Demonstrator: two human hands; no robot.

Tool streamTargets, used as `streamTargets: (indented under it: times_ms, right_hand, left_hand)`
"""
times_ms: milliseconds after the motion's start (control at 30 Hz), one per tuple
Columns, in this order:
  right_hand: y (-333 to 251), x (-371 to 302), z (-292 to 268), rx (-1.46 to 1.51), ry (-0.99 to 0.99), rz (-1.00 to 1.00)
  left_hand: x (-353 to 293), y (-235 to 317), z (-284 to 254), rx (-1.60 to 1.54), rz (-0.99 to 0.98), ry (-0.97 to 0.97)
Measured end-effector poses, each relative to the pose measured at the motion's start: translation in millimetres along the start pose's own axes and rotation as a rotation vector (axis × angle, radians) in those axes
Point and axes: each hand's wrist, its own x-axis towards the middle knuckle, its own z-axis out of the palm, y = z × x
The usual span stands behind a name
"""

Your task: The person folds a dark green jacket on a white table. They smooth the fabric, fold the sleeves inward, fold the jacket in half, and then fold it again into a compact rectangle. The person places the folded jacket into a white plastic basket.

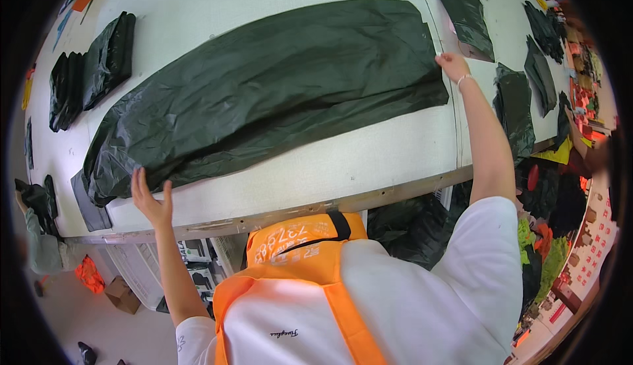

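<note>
A long piece of dark green, slightly shiny coated fabric [283,88] lies spread across the white table, creased and folded over along its near side. My left hand [153,201] is open at its near left edge, thumb apart from the fingers and fingertips touching the fabric. At the far right end, my right hand [453,67] is closed in a pinch at the fabric's short edge. A bracelet [464,78] circles that wrist. What kind of article the fabric belongs to does not show.
Folded dark green bundles [109,58] lie at the table's left; more dark pieces [514,108] lie right. The white table [369,151] has a worn front edge. Dark material [412,230] is heaped below it. Another person's sleeve [43,240] shows at far left. A cardboard box [123,294] stands on the floor.
</note>
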Motion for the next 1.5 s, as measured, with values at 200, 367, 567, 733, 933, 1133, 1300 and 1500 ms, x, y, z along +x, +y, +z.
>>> streamTargets:
  times_ms: [200, 367, 567, 733, 933, 1133, 1300, 1500]
  right_hand:
    - [22.7, -23.5, 29.7, 0.428, 0.131, 0.086]
    - [-7.4, -29.2, -5.1, 0.372, -0.29, 0.405]
    - [-13.0, -76.0, -37.2, 0.542, -0.476, 0.297]
    - [4.6, -90.0, -35.7, 0.262, -0.37, 0.192]
    - [31.1, -112.2, 3.2, -0.24, -0.023, 0.097]
    - [-44.5, -74.1, 12.0, 0.0, 0.037, 0.169]
    - [-62.5, -60.1, -10.3, 0.133, -0.217, 0.178]
    - [-97.1, -122.7, -148.2, 1.035, 0.112, -0.088]
  left_hand:
    - [-7.5, -28.7, 43.0, 0.003, -0.34, -0.23]
    - [32.9, -0.9, 46.3, 0.315, -0.419, -0.484]
    - [18.9, -34.8, 66.8, 0.212, -0.387, -0.437]
    - [18.2, -22.1, 66.8, 0.315, -0.446, -0.435]
    - [8.9, -32.5, 67.1, 0.315, -0.466, -0.421]
    - [4.0, -38.5, 64.0, 0.245, -0.457, -0.394]
    - [9.3, -36.7, 60.2, 0.219, -0.467, -0.386]
    - [-8.9, -38.9, 41.9, 0.378, -0.437, -0.318]
